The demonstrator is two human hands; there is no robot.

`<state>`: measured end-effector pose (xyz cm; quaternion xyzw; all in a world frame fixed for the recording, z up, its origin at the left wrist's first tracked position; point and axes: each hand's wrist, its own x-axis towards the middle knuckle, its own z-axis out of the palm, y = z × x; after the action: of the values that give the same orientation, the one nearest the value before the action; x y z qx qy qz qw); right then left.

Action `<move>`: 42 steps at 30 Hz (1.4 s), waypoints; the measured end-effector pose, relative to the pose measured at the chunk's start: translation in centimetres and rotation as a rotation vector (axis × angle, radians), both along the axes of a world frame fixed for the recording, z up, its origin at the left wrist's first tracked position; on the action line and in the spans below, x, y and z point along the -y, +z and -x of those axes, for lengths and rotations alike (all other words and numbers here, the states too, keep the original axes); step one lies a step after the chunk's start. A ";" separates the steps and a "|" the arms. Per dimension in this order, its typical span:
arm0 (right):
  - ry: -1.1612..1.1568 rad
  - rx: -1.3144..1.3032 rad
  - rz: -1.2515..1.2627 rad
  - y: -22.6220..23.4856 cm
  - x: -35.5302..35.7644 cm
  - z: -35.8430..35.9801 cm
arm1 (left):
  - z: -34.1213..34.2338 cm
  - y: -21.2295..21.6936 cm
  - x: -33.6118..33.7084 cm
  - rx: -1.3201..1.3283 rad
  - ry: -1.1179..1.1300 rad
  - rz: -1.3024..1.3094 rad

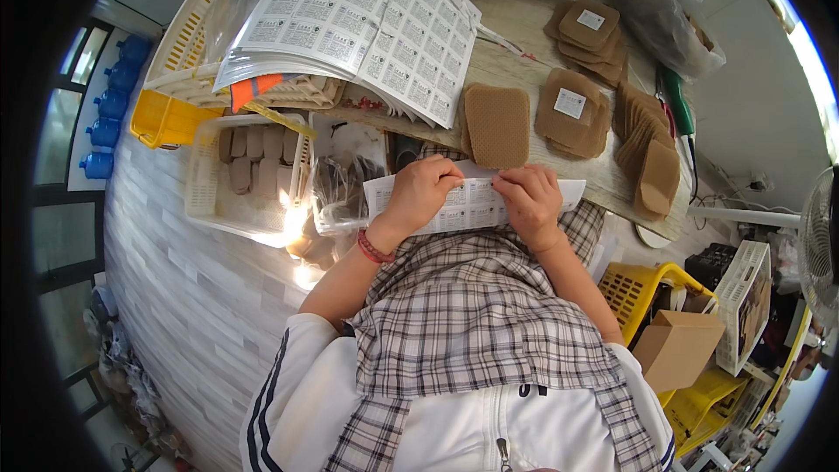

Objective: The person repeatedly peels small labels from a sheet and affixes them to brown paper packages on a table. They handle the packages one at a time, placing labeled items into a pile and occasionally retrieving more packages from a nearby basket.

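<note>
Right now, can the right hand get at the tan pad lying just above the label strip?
Probably yes. The right hand rests on the label strip, and the tan pad lies uncovered on the wooden table just beyond its fingers, nothing between. It would have to let go of the strip.

Wooden table (603, 177) w/ tan patch stacks (572, 109), label sheets (367, 17), green-handled tool (677, 105), plastic bags (673, 17).
</note>
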<state>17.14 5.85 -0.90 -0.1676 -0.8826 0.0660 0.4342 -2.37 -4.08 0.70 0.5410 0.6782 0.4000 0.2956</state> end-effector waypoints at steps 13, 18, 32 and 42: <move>0.124 -0.454 1.012 3.0 0.2 -0.8 | 0.9 0.4 -2.0 -0.220 -0.117 -0.076; 0.016 -0.202 1.166 1.7 -7.4 1.4 | -0.9 1.2 -2.9 -0.399 -0.181 -0.375; -0.145 0.152 0.958 0.4 -10.2 4.0 | -0.9 -0.3 -3.8 -0.411 -0.199 -0.315; -0.176 0.123 0.837 0.8 -9.2 4.5 | -1.0 0.7 -4.0 -0.335 -0.155 -0.262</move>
<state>12.64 15.04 -0.10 -0.4076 -0.7863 0.3710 0.2793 -1.39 -0.12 1.39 0.6841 0.6166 0.3651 0.1358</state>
